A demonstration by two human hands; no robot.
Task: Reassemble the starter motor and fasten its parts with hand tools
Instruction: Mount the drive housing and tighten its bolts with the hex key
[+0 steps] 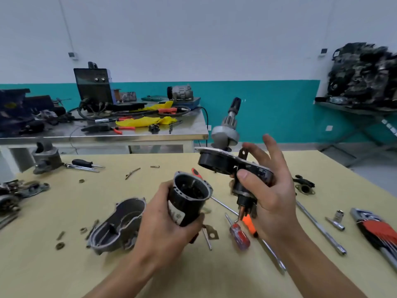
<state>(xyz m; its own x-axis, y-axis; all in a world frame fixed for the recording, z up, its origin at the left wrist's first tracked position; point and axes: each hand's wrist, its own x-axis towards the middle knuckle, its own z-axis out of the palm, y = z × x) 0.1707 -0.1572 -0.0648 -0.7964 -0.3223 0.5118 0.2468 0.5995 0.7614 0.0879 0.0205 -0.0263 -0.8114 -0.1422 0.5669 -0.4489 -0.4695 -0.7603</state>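
Head view is showing the left hand holding the black motor housing, fingers curled round it, above the bench, while the right hand, just right, is gripping the solenoid and pinion assembly with thumb and lower fingers, upper fingers spread.

No readable text; housing label blurry.

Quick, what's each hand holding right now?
Left hand: grips the black motor housing.
Right hand: grips the gear-shaft assembly.
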